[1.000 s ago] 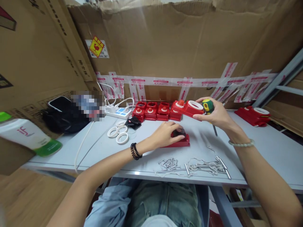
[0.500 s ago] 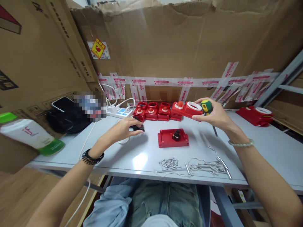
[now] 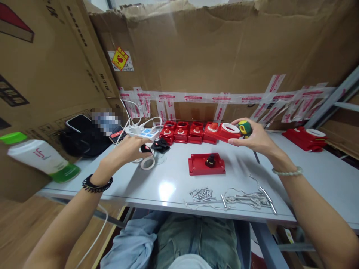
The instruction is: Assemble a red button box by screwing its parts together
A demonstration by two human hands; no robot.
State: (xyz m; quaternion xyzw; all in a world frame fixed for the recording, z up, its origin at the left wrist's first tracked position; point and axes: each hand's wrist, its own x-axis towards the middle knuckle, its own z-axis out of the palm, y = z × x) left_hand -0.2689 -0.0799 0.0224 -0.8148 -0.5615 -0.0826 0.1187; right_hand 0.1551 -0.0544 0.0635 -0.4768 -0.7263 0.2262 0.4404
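A grey-white bench [image 3: 168,170] is standing against a taped brown cardboard wall [image 3: 196,45]. Above it, your right hand [image 3: 259,138] is holding a red plastic housing with a white ring and an orange-red knob [image 3: 219,134], its grip closing around the ring end. That hand is also keeping a screwdriver with a green-and-yellow handle [image 3: 245,128] against the palm, shaft pointing down. Your left hand [image 3: 125,150] is pinching a small black piece [image 3: 146,148] between thumb and fingers, near some white plastic rings [image 3: 147,163] and a crumpled black bundle [image 3: 161,145]. Between your hands, nearer you, a shallow red rectangular base [image 3: 195,166] is lying flat, carrying a black switch block [image 3: 210,160]. Silver screws [image 3: 202,194] are lying in front of it, beside metal rods tangled with pale string [image 3: 246,198]. Other red housings [image 3: 181,134] are lining the back, beside a white power strip [image 3: 144,133].
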